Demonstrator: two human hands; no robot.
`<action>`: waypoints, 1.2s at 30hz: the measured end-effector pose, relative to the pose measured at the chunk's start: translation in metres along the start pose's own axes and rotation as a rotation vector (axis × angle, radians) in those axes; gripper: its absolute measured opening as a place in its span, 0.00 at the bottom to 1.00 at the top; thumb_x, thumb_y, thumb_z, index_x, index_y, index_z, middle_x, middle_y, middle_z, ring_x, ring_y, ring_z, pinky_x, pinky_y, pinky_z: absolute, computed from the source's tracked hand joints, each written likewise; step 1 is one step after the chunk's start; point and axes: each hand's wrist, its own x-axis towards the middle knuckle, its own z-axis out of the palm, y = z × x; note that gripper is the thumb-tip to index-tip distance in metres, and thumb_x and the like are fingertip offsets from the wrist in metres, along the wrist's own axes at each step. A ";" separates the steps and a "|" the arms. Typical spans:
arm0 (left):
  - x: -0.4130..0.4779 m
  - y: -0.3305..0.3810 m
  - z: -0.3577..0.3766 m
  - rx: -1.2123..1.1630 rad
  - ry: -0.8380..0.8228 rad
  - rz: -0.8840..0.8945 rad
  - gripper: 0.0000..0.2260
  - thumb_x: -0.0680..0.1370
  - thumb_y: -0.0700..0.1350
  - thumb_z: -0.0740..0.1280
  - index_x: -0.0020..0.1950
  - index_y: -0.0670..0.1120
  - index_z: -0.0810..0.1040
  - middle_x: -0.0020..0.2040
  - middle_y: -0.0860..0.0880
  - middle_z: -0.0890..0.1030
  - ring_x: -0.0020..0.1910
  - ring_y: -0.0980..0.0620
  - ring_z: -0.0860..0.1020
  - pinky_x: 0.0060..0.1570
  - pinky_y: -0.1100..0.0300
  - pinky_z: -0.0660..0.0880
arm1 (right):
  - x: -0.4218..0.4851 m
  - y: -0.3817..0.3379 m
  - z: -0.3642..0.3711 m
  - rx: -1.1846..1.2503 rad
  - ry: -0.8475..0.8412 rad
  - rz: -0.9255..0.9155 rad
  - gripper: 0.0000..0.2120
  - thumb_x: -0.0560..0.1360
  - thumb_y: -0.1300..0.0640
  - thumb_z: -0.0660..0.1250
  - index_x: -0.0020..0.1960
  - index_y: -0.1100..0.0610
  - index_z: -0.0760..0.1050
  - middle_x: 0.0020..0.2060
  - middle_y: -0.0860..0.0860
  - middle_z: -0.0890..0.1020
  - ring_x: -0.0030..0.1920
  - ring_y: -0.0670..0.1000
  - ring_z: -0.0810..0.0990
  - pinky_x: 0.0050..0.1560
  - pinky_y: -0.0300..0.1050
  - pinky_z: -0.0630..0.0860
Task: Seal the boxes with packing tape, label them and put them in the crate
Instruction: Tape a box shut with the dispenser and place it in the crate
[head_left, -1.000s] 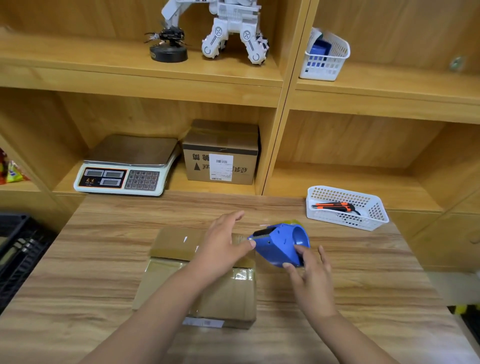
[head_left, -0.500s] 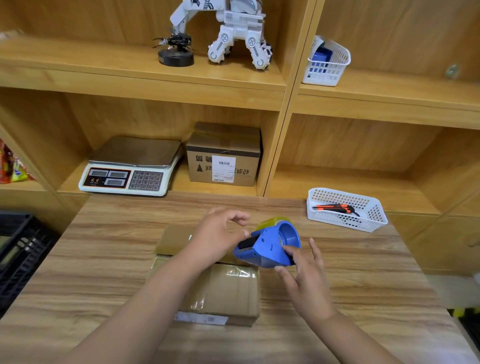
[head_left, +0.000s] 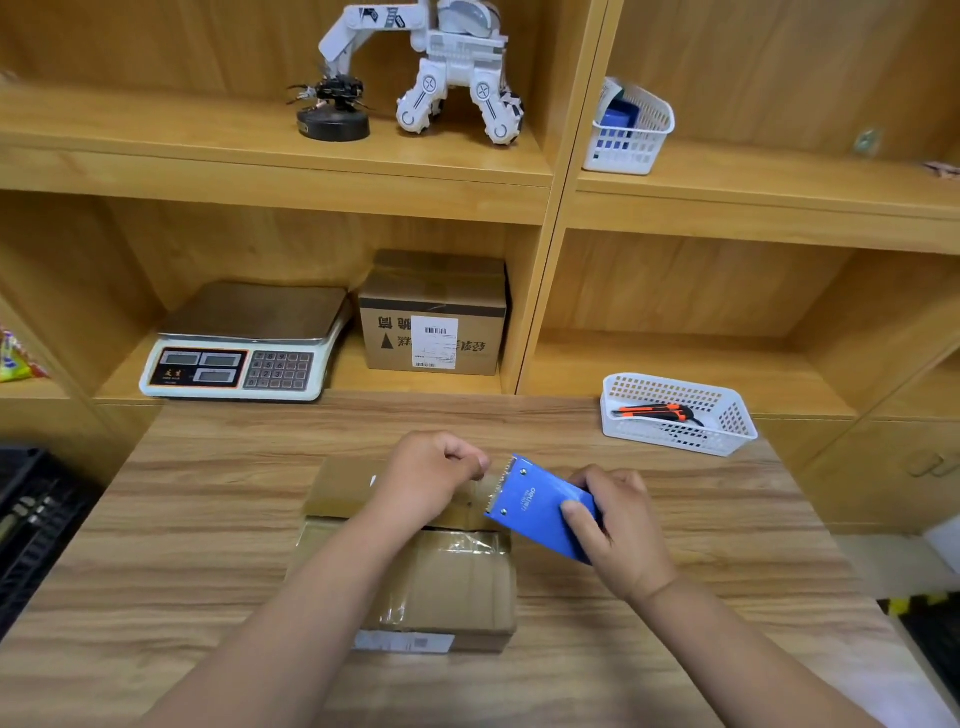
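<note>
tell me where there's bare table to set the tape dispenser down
Bare table left of the box, toward the black crate; right of the box, in front of the white basket; and a strip behind it. Crowded middle: left hand, right hand and tape dispenser at the box.

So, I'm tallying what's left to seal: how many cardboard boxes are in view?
2. One cardboard box lies on the table; a labelled box stands on the shelf beside the scale. Others may be hidden off-frame.

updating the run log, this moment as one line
phase: sealing | left hand: pinches tape end | right hand: grips tape dispenser | box: on table, far flap open
</note>
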 end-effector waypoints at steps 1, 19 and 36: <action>0.000 0.000 0.001 -0.008 -0.004 -0.018 0.08 0.73 0.42 0.71 0.34 0.51 0.82 0.30 0.57 0.81 0.31 0.58 0.73 0.31 0.65 0.69 | 0.002 0.000 -0.001 -0.009 0.024 0.024 0.18 0.70 0.39 0.51 0.41 0.50 0.73 0.34 0.46 0.77 0.42 0.44 0.68 0.42 0.34 0.61; 0.011 0.002 -0.020 -0.154 0.024 -0.159 0.05 0.73 0.41 0.72 0.40 0.40 0.82 0.40 0.56 0.82 0.44 0.62 0.76 0.50 0.61 0.67 | 0.004 0.030 -0.018 -0.250 0.040 -0.003 0.21 0.71 0.37 0.55 0.38 0.50 0.78 0.25 0.44 0.73 0.35 0.50 0.69 0.38 0.40 0.62; 0.010 -0.003 -0.024 0.007 0.176 -0.059 0.05 0.73 0.46 0.70 0.38 0.51 0.84 0.40 0.56 0.84 0.39 0.61 0.79 0.38 0.64 0.72 | 0.019 0.024 -0.006 -0.682 0.126 -0.032 0.22 0.68 0.38 0.56 0.24 0.52 0.73 0.15 0.48 0.68 0.21 0.52 0.65 0.29 0.39 0.63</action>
